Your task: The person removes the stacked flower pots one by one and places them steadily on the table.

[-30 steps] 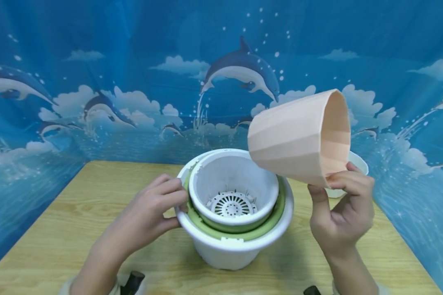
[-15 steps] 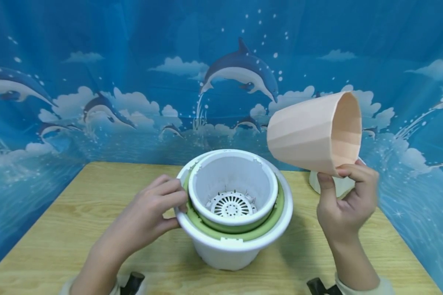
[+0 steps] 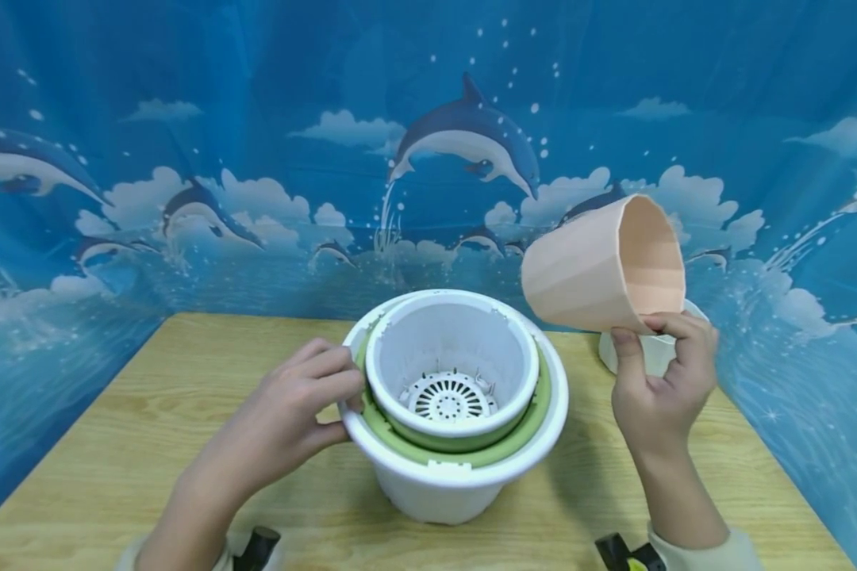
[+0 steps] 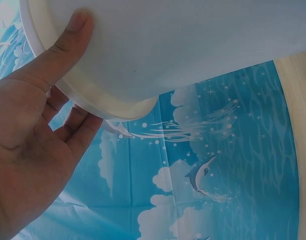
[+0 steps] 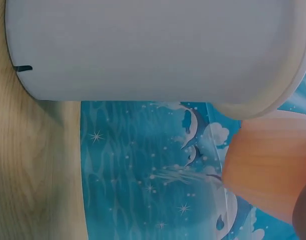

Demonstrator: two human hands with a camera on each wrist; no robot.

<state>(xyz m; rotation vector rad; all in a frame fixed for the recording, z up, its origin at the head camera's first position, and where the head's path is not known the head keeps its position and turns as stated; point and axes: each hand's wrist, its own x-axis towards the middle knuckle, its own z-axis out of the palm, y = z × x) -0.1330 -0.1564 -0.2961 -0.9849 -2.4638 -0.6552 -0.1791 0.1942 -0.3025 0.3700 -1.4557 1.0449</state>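
Peach pot (image 3: 578, 274) out to the right, left hand (image 3: 300, 396) not budging

And there it goes: a second ago it overlapped the right edge of the large white pot (image 3: 439, 500) in my head view; now it's off to the right, in the air above the bench (image 3: 186, 381), tipped on its side, mouth turned a touch more towards me. My right hand (image 3: 667, 388) has it by the lower edge of the rim, thumb and fingers pinching. Over on the left, the fingers are hooked over the large white pot's rim, thumb against the outer wall, same grip as before. Inside sit a green pot (image 3: 471, 457) and a small white pot (image 3: 450, 341), both unmoved. I take it the peach pot is being handled apart from that nest, with the left hand just steadying.

Now the murky bits. A pale container (image 3: 657, 354) behind the right hand is mostly covered; I can't see into it. The peach pot's base is turned away from me. How many layers are nested, I can't count. From the left wrist, the fingertips vanish behind the rim. From the right wrist, the peach pot runs off the frame, looking orange, and the pinch itself is cut off.
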